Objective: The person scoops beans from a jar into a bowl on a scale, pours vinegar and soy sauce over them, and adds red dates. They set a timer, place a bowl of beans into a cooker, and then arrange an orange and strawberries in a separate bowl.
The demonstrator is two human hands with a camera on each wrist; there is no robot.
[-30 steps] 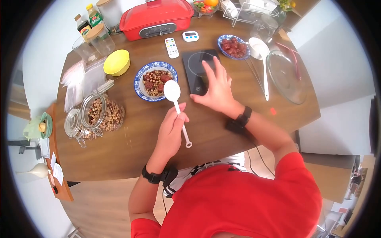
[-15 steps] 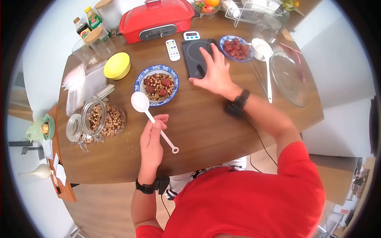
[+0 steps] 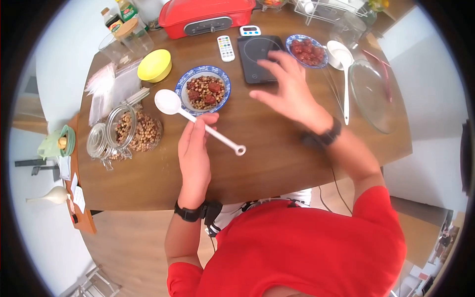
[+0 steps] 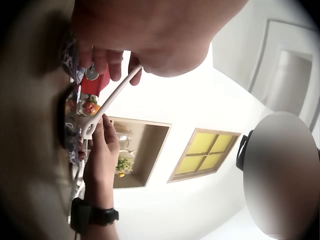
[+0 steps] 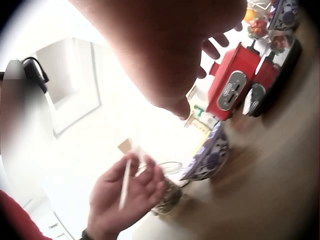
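My left hand [image 3: 194, 156] pinches a white spoon [image 3: 169, 102] by its long handle between thumb and fingers. The spoon's bowl points to the far left, beside the blue-rimmed bowl [image 3: 180, 81], and its ringed end points back right. Beans and several red dates [image 3: 210, 99] fill that bowl. My right hand [image 3: 294, 94] hovers with thumb and fingers spread apart, holding nothing. Its fingertips overlap the right part of a black flat cooktop [image 3: 251, 57] in the head view. In the left wrist view the spoon handle [image 4: 117, 92] runs down from the left hand.
An open glass jar of beans [image 3: 143, 131] stands at left, near a yellow bowl [image 3: 155, 66] and plastic bags [image 3: 111, 89]. Behind are a red electric cooker [image 3: 208, 20], remote [image 3: 225, 48] and timer [image 3: 250, 30]. At right lie a date bowl [image 3: 307, 51], white ladle [image 3: 346, 94] and glass lid [image 3: 371, 94].
My left hand has carried the spoon leftward from the front right of the bean bowl, and its handle has turned. The right hand has drawn back rightward from the cooktop. The head view has shifted.
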